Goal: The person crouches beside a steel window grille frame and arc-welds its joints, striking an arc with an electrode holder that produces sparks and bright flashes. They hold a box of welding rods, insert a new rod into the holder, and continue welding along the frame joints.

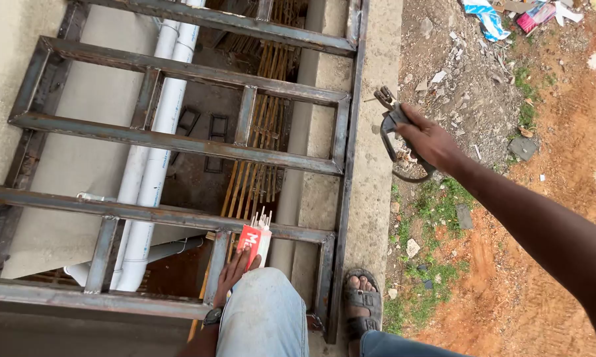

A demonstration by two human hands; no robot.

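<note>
My right hand [429, 137] is stretched out past the edge of a concrete ledge and grips a dark welding electrode holder [390, 119] with its cable looping below. My left hand [234, 270] rests low beside my knee and holds a red and white packet of welding rods [254, 239], whose thin rods stick out of the top. Both sit over a rusty steel frame [179, 142] made of square tubes, laid flat across an opening.
White plastic pipes [158, 158] run under the frame beside bamboo poles [265, 139]. My sandalled foot [362, 301] stands on the concrete ledge [377, 165]. Red soil, grass patches, stones and litter [509, 14] lie far below on the right.
</note>
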